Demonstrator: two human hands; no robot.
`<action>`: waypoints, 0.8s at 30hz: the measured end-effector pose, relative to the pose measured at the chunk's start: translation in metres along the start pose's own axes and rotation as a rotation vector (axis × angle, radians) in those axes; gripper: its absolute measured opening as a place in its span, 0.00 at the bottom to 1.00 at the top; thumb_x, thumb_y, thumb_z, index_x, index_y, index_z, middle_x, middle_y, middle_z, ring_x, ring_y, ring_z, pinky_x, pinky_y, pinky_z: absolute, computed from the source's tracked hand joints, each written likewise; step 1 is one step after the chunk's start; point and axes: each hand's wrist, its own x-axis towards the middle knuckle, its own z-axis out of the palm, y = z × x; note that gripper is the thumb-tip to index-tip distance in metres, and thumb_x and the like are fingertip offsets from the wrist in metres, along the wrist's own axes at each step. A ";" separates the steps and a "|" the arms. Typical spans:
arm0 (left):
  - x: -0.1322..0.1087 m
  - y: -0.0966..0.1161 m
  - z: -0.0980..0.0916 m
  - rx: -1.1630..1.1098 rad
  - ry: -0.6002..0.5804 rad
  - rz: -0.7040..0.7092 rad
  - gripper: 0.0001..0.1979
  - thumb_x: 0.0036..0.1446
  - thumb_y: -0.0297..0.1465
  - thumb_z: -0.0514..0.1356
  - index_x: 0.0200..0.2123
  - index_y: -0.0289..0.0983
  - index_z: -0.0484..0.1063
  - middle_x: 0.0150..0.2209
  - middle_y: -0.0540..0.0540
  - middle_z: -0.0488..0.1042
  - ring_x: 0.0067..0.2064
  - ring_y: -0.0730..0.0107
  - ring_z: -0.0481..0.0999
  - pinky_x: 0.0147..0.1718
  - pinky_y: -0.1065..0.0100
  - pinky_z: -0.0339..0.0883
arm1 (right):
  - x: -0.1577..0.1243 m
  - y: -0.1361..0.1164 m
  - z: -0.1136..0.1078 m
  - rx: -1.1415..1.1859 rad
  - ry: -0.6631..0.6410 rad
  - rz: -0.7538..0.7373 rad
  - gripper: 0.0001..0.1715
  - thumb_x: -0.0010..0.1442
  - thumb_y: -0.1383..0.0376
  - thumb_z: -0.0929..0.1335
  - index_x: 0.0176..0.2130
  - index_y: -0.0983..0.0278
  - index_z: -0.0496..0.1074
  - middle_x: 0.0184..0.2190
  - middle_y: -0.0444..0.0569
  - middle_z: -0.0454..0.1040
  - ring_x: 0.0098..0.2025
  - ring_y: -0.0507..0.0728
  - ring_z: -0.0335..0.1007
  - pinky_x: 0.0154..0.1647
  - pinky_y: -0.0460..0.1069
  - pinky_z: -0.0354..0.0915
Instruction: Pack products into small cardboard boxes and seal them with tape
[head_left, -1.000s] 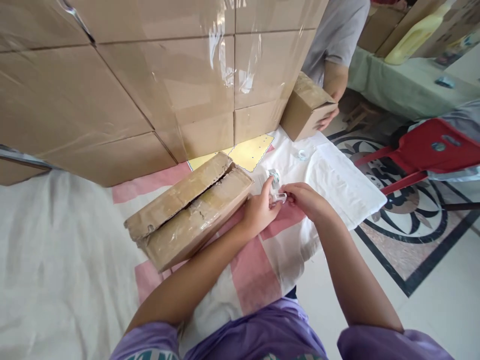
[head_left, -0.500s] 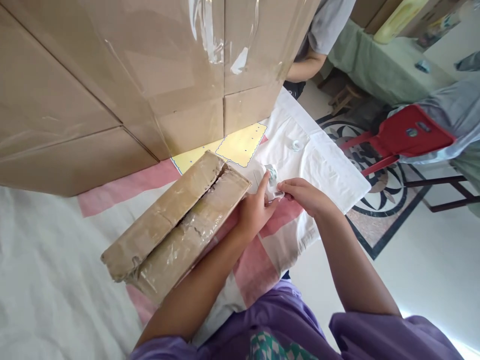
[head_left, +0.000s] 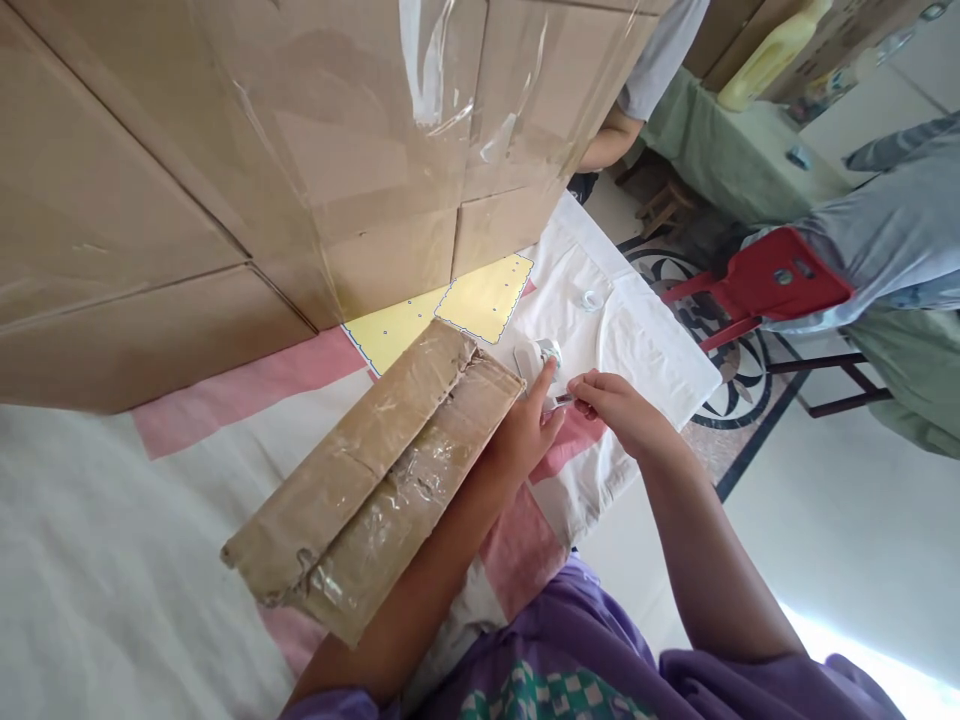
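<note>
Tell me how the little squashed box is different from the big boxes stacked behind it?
The little box lies flat on the cloth; the big boxes stand stacked like a wall. The little box is dented with wrinkly tape; the big boxes have smooth faces and glossy tape. The little box is one slim parcel; the big boxes are many and bulkier. Both are brown cardboard sealed with clear tape.

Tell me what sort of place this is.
Probably a room in a home or small shop used for packing parcels: taped cartons stacked on a cloth-covered table, a worn cardboard box, patterned tile floor.
</note>
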 end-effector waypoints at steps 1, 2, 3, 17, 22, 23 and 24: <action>0.000 0.000 0.000 0.008 0.005 0.003 0.37 0.65 0.40 0.61 0.73 0.44 0.54 0.23 0.55 0.72 0.27 0.66 0.73 0.36 0.67 0.69 | 0.000 0.003 0.002 0.028 0.008 0.016 0.16 0.53 0.56 0.72 0.22 0.62 0.68 0.22 0.43 0.64 0.28 0.52 0.58 0.32 0.50 0.56; 0.000 0.000 0.000 0.017 0.006 0.006 0.36 0.65 0.40 0.61 0.73 0.44 0.55 0.23 0.54 0.72 0.27 0.66 0.73 0.37 0.66 0.69 | -0.001 0.005 0.003 0.056 0.017 0.030 0.15 0.53 0.56 0.72 0.23 0.62 0.69 0.22 0.44 0.65 0.28 0.53 0.59 0.33 0.50 0.57; -0.001 0.001 0.000 0.025 0.006 0.007 0.36 0.65 0.41 0.61 0.73 0.44 0.55 0.23 0.54 0.72 0.27 0.66 0.73 0.37 0.66 0.69 | -0.002 0.007 0.004 0.083 0.025 0.041 0.14 0.52 0.56 0.72 0.23 0.62 0.70 0.23 0.44 0.66 0.28 0.53 0.60 0.33 0.50 0.58; -0.001 0.004 -0.006 0.029 -0.007 -0.007 0.34 0.66 0.41 0.62 0.72 0.46 0.58 0.26 0.53 0.75 0.29 0.66 0.74 0.39 0.66 0.69 | -0.012 0.018 0.011 0.116 0.067 -0.043 0.13 0.52 0.54 0.69 0.27 0.62 0.72 0.29 0.48 0.76 0.33 0.54 0.68 0.37 0.51 0.63; -0.001 0.003 -0.006 0.014 -0.022 -0.031 0.35 0.66 0.43 0.61 0.72 0.42 0.57 0.28 0.50 0.77 0.30 0.64 0.75 0.39 0.66 0.69 | -0.016 0.023 0.012 -0.044 0.117 -0.039 0.16 0.58 0.53 0.66 0.27 0.61 0.68 0.22 0.43 0.68 0.27 0.53 0.62 0.31 0.50 0.58; -0.001 0.003 -0.006 0.014 -0.023 -0.035 0.36 0.66 0.43 0.61 0.73 0.41 0.56 0.29 0.49 0.78 0.31 0.64 0.76 0.39 0.66 0.69 | -0.017 0.024 0.013 -0.078 0.136 -0.043 0.17 0.59 0.52 0.66 0.27 0.61 0.67 0.21 0.42 0.65 0.26 0.53 0.61 0.30 0.50 0.57; -0.001 0.003 -0.006 0.016 -0.025 -0.034 0.36 0.66 0.43 0.61 0.73 0.40 0.56 0.29 0.49 0.78 0.32 0.63 0.76 0.39 0.66 0.69 | -0.017 0.025 0.013 -0.104 0.151 -0.047 0.17 0.60 0.52 0.65 0.27 0.61 0.66 0.20 0.42 0.64 0.26 0.53 0.60 0.29 0.50 0.56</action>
